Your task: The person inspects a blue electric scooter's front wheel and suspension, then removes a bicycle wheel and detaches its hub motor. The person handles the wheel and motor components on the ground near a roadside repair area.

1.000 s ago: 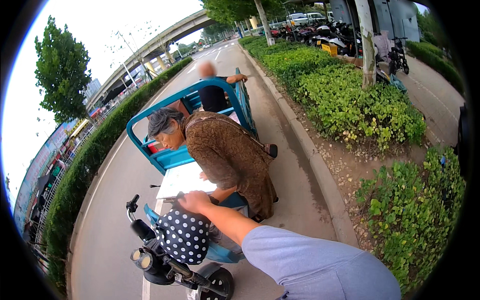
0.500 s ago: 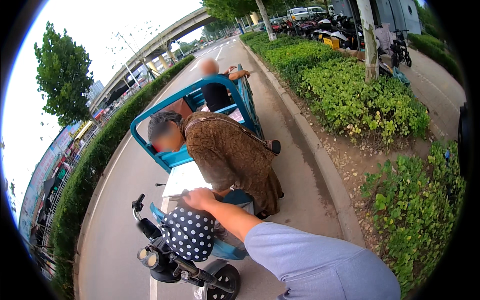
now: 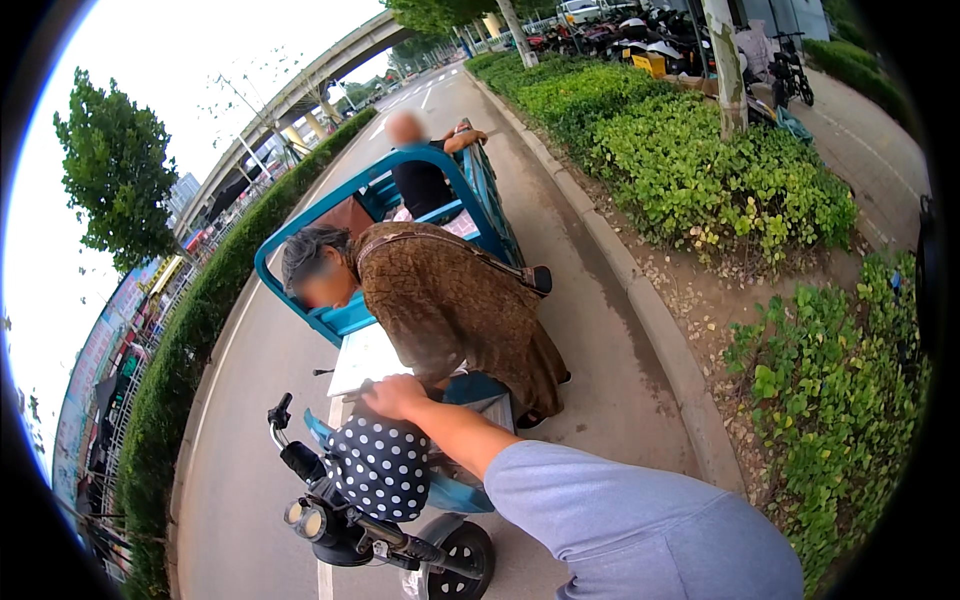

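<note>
My right hand [image 3: 395, 396] reaches in from the lower right, its arm in a grey-blue sleeve. It is closed, with the fingers bent over at the edge between a white panel [image 3: 366, 352] and a black cover with white polka dots [image 3: 378, 468]. What the fingers grip is hidden. Both things are on a blue cargo tricycle [image 3: 458, 492]. Just beyond my hand, a person in a brown patterned garment [image 3: 440, 300] bends over the white panel, and their forearm passes close behind my fingers. My left hand is out of view.
Another person in black [image 3: 420, 188] sits in the tricycle's blue-railed cargo bed [image 3: 375, 165]. The handlebar [image 3: 300, 455] and front wheel [image 3: 462, 562] are near me. A curb [image 3: 640, 290] and bushes [image 3: 715, 180] line the right; a hedge [image 3: 215, 360] runs along the left.
The view has shifted slightly, so the street scene sits a little further left. My right hand stays in the same place, and the bending person's pose is nearly the same.
</note>
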